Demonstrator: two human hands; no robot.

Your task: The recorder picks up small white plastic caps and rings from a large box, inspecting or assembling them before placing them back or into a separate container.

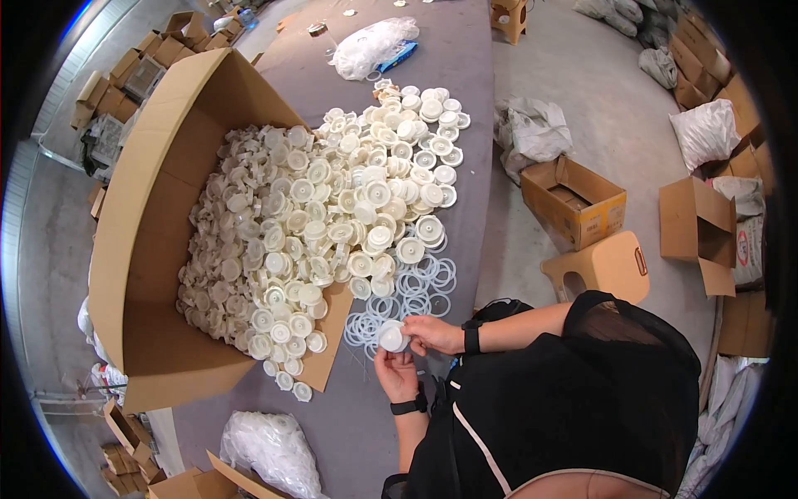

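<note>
Both my hands are at a white round plastic cap [391, 336], above the table near its right edge. My left hand [396, 374] grips it from below with the fingertips. From the right, my right hand [434, 334] pinches its rim. Around and beyond the cap lie several translucent pale-blue sealing rings [426, 281], loosely heaped on the table. A large pile of similar white caps [337, 195] spills from a cardboard box [154, 200] tipped on its side. How the fingers sit under the cap is partly hidden.
The grey-covered table [453, 50] carries a white plastic bag [374, 46] at its far end. A clear bag of white pieces [270, 449] lies at the near left. Right of the table stand an open carton [575, 200] and a tan plastic stool [603, 266].
</note>
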